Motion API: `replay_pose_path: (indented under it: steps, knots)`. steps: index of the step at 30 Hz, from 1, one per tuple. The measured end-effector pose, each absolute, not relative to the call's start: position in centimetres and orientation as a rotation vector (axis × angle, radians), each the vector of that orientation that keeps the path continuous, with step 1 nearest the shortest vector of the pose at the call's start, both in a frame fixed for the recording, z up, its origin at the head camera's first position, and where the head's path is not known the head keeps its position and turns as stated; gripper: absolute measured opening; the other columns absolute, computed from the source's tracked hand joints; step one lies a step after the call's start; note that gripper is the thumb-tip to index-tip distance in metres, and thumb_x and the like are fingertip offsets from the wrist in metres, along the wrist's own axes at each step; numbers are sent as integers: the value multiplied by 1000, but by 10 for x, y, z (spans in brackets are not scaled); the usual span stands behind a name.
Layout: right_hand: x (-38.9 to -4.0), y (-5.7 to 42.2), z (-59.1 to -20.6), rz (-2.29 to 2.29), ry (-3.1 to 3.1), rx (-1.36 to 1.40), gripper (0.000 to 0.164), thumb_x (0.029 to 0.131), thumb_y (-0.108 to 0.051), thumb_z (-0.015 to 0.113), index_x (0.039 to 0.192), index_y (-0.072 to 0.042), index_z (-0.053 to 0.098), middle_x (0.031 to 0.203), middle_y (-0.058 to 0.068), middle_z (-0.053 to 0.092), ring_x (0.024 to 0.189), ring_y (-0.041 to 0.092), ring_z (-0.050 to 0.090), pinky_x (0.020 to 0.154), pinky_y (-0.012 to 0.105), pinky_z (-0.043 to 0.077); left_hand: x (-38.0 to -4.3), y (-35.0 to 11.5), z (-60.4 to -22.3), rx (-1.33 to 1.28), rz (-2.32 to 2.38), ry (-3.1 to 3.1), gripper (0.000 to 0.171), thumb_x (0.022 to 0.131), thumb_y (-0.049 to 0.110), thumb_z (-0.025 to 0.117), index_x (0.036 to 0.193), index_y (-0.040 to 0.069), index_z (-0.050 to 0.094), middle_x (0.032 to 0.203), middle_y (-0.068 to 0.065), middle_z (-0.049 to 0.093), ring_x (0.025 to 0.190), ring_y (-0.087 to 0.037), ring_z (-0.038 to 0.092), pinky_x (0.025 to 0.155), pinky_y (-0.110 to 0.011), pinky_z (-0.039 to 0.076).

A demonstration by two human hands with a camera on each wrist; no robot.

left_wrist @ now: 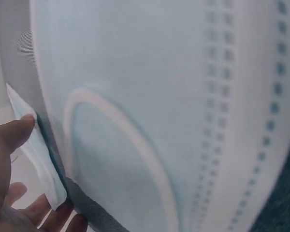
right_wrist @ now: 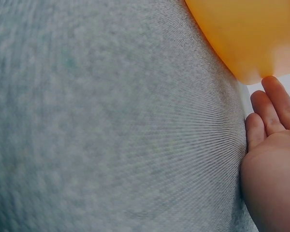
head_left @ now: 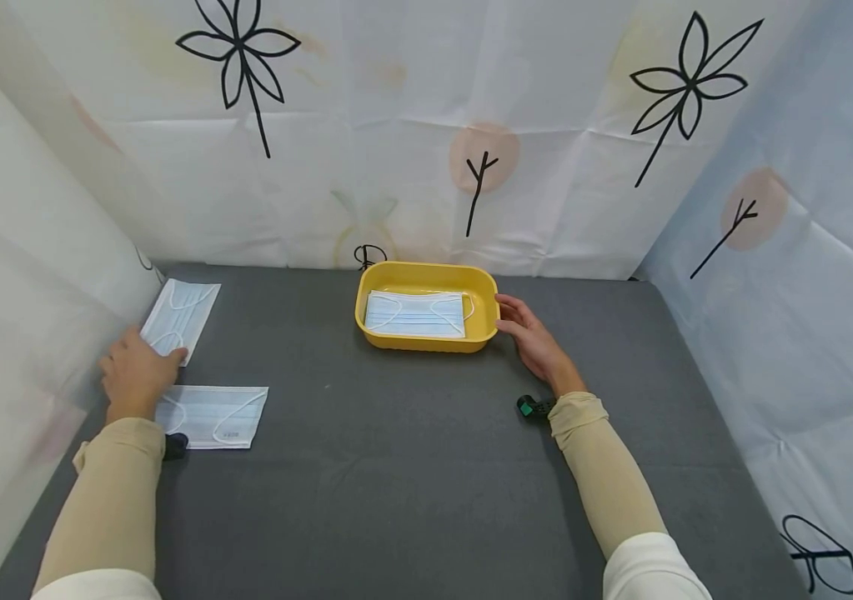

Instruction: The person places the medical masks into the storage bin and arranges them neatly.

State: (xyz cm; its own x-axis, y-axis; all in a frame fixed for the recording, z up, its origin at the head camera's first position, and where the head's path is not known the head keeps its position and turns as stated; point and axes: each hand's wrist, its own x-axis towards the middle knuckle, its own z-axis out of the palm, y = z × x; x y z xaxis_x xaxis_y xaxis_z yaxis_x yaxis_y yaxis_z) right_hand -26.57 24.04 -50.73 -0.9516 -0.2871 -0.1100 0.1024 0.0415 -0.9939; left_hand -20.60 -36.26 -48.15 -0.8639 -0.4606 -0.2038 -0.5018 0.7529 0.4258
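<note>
Pinching a mask (head_left: 186, 323) (pale blue, white-looped), left grip (head_left: 135, 373) clamped on it, right grip (head_left: 536, 340) apart

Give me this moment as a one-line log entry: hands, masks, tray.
left hand: holds far-left mask | right hand: touches right end of yellow tray | in tray: blue mask | on grey table: near-left mask

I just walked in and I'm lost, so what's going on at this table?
A person's left hand pinches the far face mask on the left side of a gray table, while the near face mask lies flat close by. The right hand touches the right end of a yellow tray, in which a third face mask lies.
</note>
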Motion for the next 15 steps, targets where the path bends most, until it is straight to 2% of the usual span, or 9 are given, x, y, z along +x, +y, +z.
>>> replay_pose_path:
  steps: [9,15]
  knots:
    - [-264,240,-505,-1975,2060,-184,58,107,-16,52,159,-12,28,170,11,22,159,29,16,131,51,9,-210,-359,-475,-827,812,2850,89,96,27,62,155,-15,10,153,-47,19,141,-62,19,113,-69,24]
    - [-263,240,-504,-1974,2061,-180,58,107,-15,51,159,-12,28,170,12,23,159,29,17,131,51,9,-212,-357,-471,-894,942,2848,81,95,15,61,158,-9,15,157,-41,24,146,-58,23,120,-66,24]
